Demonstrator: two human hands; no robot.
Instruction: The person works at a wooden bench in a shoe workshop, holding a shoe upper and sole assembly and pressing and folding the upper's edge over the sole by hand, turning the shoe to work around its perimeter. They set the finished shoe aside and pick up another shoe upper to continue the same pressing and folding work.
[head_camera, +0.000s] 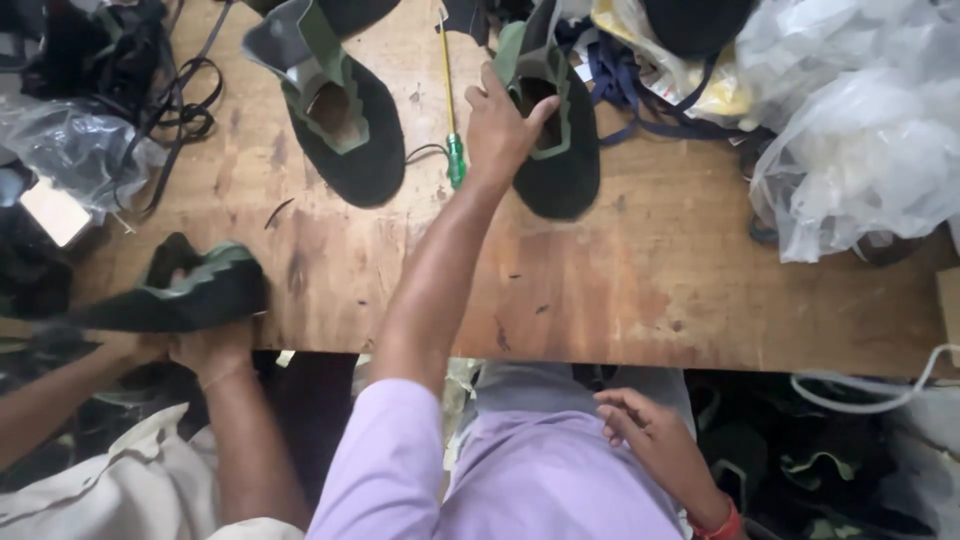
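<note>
Here the left hand (503, 125) is stretched out over the worktop (640, 290) and closed on a dark shoe upper (556, 140) with green trim, fingers hooked over the rim of its opening and thumb on the edge. That shoe lies near the far side of the worktop, toe pointing back toward the person. Just left of the shoe lies a screwdriver (451, 110) with a green handle and a thin yellow shaft — almost touching the wrist. Further left of the shoe sits a second shoe (340, 110) of the same kind, open side up, apart from the first. Right of the shoe are blue straps (640, 100) and heaps of clear plastic bags (860, 130).

The right hand (650, 435) rests in the lap below the worktop's near edge, fingers loosely curled and open, holding nothing; a red band (722, 525) circles its wrist.

Well left of the shoe, at the near corner, another person's hand (212, 350) grips a third shoe (185, 290) from beneath — dark with a green edge. Black straps (170, 100) lie at the far left corner.
</note>
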